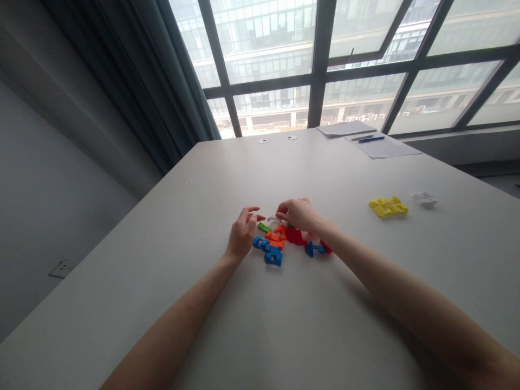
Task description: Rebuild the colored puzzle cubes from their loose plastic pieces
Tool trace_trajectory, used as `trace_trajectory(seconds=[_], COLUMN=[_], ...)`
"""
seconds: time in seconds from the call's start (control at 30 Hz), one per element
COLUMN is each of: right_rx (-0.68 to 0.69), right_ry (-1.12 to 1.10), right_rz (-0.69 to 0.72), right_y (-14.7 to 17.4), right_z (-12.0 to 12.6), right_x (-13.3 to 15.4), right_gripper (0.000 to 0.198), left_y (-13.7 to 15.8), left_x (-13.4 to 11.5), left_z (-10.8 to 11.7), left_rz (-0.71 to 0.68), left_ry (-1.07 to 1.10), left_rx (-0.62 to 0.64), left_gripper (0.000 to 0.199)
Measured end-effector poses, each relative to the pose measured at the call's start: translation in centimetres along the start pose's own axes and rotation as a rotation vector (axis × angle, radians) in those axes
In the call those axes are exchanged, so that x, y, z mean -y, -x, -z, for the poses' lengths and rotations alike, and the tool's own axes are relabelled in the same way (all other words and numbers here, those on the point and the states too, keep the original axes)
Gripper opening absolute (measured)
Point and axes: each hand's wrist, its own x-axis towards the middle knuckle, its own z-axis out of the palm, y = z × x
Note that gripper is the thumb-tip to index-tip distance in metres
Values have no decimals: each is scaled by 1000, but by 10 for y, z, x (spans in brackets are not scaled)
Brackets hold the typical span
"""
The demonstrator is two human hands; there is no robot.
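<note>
A loose heap of coloured plastic pieces lies on the white table between my hands. My left hand point(242, 233) is at the heap's left edge with its fingers apart and nothing in them, close to a green piece point(264, 227). My right hand point(298, 214) reaches over the back of the heap, its thumb and fingertips pinching a small white piece point(273, 219). Below lie orange pieces point(277, 244), red pieces point(295, 236) and blue pieces point(273, 256). Another blue piece point(312, 248) sits by my right forearm, which partly hides a red piece point(327, 247).
To the right on the table point(227, 168) lie a group of yellow pieces point(388, 207) and some white pieces point(424, 199). Papers point(345, 128) and a blue pen point(371, 139) are at the far right edge, below the window. A dark curtain point(138, 65) hangs at the left.
</note>
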Motion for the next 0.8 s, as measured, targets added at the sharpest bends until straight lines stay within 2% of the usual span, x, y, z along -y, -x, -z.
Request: trace_trajectory(seconds=[0.2, 0.43, 0.63, 0.8], right_rx=[-137, -181, -79, -100], right_ry=[66, 161, 155, 144], right_rz=[76, 289, 227, 223], right_y=[3, 7, 1, 0], right_z=[-2, -3, -4, -5], right_x=[-6, -13, -19, -14], right_gripper=[24, 20, 22, 26], left_y=[-1, 0, -1, -1], left_x=[0, 0, 0, -2], left_z=[0, 0, -1, -1], left_rz=[-1, -11, -23, -21], left_ry=[8, 7, -1, -12], left_rx=[-4, -8, -6, -2], left_gripper=[28, 26, 25, 25])
